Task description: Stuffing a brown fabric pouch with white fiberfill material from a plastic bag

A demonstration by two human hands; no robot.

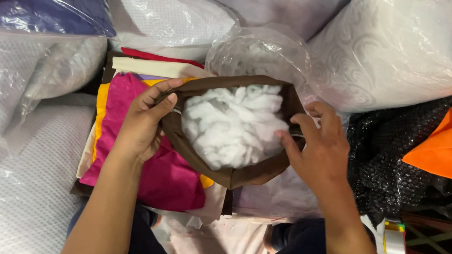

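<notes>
Brown cover (229,176) held open over white stuffing (233,123).
Left hand (141,126) and right hand (318,150) pinch opposite rim edges, fingers closed; soft, light, best gripped there.

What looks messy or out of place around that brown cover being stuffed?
Nothing looks spilled or torn. Both hands, left hand and right hand, hold the brown cover open, white stuffing inside. Only the fabric pile underneath lies askew.

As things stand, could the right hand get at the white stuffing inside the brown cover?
Probably yes. The right hand grips the brown cover at its rim, whose mouth gapes open, and the white stuffing lies exposed right beside the fingers.
</notes>
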